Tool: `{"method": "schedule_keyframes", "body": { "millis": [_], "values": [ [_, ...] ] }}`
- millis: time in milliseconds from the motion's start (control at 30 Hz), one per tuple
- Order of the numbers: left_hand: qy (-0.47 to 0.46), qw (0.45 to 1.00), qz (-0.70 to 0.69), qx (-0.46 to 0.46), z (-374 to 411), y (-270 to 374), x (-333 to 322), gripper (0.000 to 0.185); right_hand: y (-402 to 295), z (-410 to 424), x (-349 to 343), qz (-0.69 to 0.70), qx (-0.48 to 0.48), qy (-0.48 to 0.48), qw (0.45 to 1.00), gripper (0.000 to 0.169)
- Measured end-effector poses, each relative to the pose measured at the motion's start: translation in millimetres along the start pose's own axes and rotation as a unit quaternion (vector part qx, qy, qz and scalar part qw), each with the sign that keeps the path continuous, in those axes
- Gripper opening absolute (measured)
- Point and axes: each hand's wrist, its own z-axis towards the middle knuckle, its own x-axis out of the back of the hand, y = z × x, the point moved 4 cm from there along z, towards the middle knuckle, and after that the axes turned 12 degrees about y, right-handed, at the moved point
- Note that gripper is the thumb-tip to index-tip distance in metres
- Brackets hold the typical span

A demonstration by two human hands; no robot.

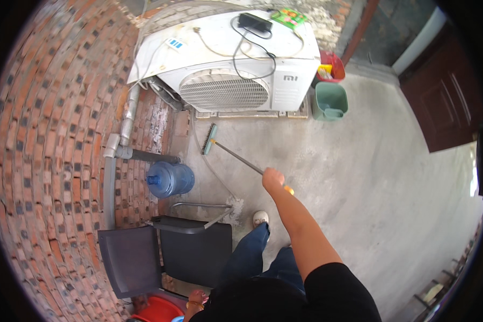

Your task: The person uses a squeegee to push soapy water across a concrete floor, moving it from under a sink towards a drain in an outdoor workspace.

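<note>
My right hand (pixel 272 178) is closed around the grey pole of a floor scrub brush (pixel 210 139), with the pole's orange end showing just behind the hand. The brush's pale green head has dark bristles and lies on the concrete floor, turned toward the brick wall. My left hand (pixel 199 297) hangs low beside my body, near the black chair and a red basin; it is partly cut off by my clothing, and whether it holds anything is unclear. A thin hose (pixel 213 171) runs along the floor below the brush head.
A white outdoor air-conditioner unit (pixel 225 90) stands ahead, with a black power adapter (pixel 255 22) on top. Right of it are a green bin (pixel 330 100) and a red bin (pixel 338 66). Leftward lie a blue water jug (pixel 171 180), a black chair (pixel 197 251) and a red basin (pixel 159 310).
</note>
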Motion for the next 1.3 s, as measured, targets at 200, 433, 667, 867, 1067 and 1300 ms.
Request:
{"method": "schedule_keyframes", "body": {
  "millis": [200,433,667,867,1067,1300],
  "values": [
    [-0.098,0.889,0.329,-0.302,18,23,22,0.010,147,8,7,-0.025,-0.108,0.027,0.993,0.020],
    [-0.110,0.964,0.184,-0.157,5,36,-22,0.005,472,-210,-68,0.101,-0.298,-0.035,0.949,0.035],
    [-0.103,0.937,0.212,-0.259,-65,26,-126,0.005,644,-479,-20,0.008,-0.492,-0.014,0.870,0.032],
    [-0.130,0.937,0.212,-0.246,-80,-7,-186,0.007,603,-528,57,-0.012,-0.416,-0.009,0.909,0.028],
    [-0.103,0.893,0.244,-0.363,-109,-16,-207,0.009,552,-472,11,0.045,-0.276,-0.007,0.960,0.028],
    [-0.075,0.939,0.206,-0.265,-113,-10,-211,0.015,516,-340,-7,0.002,-0.219,-0.042,0.975,0.030]
  ]
}}
